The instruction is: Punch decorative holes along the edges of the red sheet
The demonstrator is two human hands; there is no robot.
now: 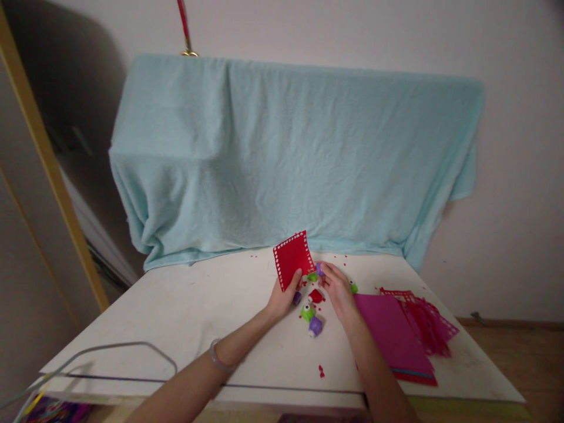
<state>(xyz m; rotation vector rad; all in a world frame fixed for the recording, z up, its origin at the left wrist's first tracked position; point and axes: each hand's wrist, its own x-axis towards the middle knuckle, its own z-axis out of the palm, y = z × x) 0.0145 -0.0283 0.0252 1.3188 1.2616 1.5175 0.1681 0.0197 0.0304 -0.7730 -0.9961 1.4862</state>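
My left hand (282,298) pinches the lower edge of a red paper square (292,258) with punched holes along its border, holding it upright above the white table (185,305). My right hand (337,286) grips a small green and purple craft punch (315,274) at the square's lower right corner. Between my hands on the table lie a red punch (315,295), a green punch (307,312) and a purple punch (315,326).
A stack of magenta paper sheets (392,338) lies right of my right hand, with punched red sheets (429,323) beyond it. Red paper bits dot the table. A light blue towel (286,158) drapes something at the table's back. A wire frame (127,352) sits front left.
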